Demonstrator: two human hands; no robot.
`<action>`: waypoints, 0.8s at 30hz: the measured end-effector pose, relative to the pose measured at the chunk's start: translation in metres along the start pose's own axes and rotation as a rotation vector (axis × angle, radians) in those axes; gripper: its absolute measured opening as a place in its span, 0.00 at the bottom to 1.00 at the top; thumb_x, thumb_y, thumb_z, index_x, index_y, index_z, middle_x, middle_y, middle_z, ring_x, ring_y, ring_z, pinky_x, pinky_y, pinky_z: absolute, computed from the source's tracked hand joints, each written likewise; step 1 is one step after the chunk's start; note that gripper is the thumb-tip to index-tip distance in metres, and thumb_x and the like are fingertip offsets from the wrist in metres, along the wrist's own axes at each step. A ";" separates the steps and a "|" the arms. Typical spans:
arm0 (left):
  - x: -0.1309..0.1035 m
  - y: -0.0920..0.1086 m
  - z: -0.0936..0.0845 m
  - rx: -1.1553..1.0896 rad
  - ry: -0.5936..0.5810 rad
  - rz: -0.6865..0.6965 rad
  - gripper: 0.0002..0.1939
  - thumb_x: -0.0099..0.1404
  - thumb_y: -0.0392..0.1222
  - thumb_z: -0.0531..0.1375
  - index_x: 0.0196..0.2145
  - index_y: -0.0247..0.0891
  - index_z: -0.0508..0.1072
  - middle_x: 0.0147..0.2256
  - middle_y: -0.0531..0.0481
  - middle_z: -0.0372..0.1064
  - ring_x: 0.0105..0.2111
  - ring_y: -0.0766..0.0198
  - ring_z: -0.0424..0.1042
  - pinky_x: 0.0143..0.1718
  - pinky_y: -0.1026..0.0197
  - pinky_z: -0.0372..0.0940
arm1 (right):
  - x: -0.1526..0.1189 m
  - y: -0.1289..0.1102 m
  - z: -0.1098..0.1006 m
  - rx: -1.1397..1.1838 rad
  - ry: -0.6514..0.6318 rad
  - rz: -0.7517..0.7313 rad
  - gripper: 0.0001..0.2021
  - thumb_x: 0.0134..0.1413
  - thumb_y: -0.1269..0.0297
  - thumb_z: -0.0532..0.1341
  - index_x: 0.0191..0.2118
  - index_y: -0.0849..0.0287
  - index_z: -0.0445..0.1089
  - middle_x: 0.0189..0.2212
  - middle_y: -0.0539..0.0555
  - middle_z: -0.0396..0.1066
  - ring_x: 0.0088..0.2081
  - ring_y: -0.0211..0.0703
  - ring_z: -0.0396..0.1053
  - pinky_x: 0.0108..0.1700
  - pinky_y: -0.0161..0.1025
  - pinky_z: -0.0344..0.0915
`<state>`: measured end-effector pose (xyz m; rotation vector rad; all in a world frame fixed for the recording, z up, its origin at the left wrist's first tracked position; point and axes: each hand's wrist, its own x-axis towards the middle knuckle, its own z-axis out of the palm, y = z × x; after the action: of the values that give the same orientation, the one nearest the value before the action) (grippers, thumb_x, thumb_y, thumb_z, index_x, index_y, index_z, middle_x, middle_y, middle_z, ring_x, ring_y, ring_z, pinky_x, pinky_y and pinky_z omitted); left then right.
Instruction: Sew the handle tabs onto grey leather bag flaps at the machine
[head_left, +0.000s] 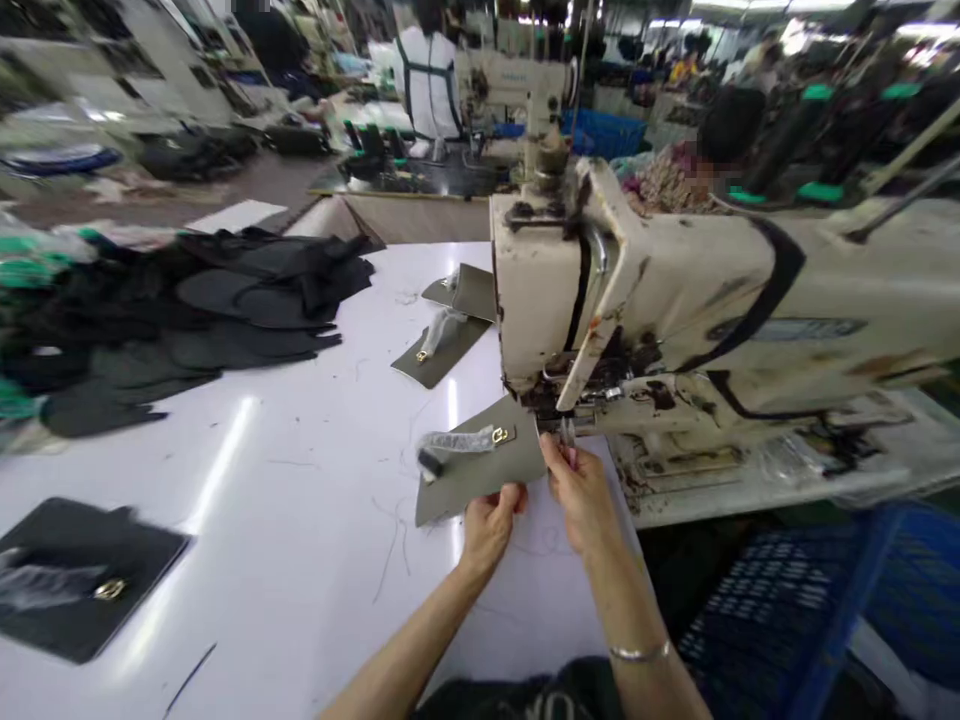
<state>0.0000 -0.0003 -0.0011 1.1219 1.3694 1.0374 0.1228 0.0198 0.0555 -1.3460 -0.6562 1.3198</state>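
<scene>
A grey-green panel (480, 480) lies on the white tabletop, its right end close to the needle area of the sewing machine (559, 390). On the panel is a strap in clear plastic (457, 440) with a gold buckle. My left hand (491, 525) pinches the panel's lower edge between thumb and fingers. Beside the needle area, my right hand (581, 490) is closed, its fingertips at the panel's right corner around something small and pinkish that I cannot make out.
Behind the panel lie more grey-green pieces (442, 350) with a wrapped strap. Dark cut pieces (247, 310) are heaped at the left, and a black panel (82, 590) lies at the lower left. A blue crate (787, 600) stands at the lower right. People sit farther back.
</scene>
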 end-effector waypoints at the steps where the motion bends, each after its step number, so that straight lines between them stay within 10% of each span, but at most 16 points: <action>1: 0.000 -0.001 0.000 0.011 0.005 -0.006 0.28 0.64 0.63 0.54 0.17 0.40 0.62 0.21 0.50 0.61 0.26 0.62 0.62 0.33 0.62 0.60 | -0.001 -0.002 -0.001 0.021 -0.012 0.011 0.27 0.46 0.44 0.72 0.22 0.57 0.58 0.20 0.41 0.43 0.23 0.30 0.38 0.25 0.35 0.38; 15: -0.009 0.012 0.003 -0.021 0.212 -0.064 0.26 0.65 0.60 0.62 0.19 0.37 0.69 0.20 0.51 0.65 0.24 0.64 0.65 0.28 0.63 0.58 | 0.002 -0.014 -0.014 -0.461 -0.049 -0.306 0.14 0.55 0.54 0.67 0.28 0.60 0.79 0.21 0.48 0.68 0.26 0.36 0.60 0.31 0.34 0.56; 24: 0.004 0.019 -0.006 -0.353 -0.112 -0.051 0.25 0.64 0.62 0.62 0.24 0.36 0.71 0.23 0.49 0.66 0.25 0.63 0.64 0.30 0.59 0.63 | 0.010 -0.017 -0.005 -0.009 -0.103 0.003 0.11 0.37 0.60 0.75 0.26 0.61 0.81 0.17 0.45 0.61 0.21 0.31 0.53 0.26 0.34 0.53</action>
<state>-0.0047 0.0077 0.0174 0.8646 1.0699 1.1103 0.1347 0.0318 0.0671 -1.2934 -0.7311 1.3968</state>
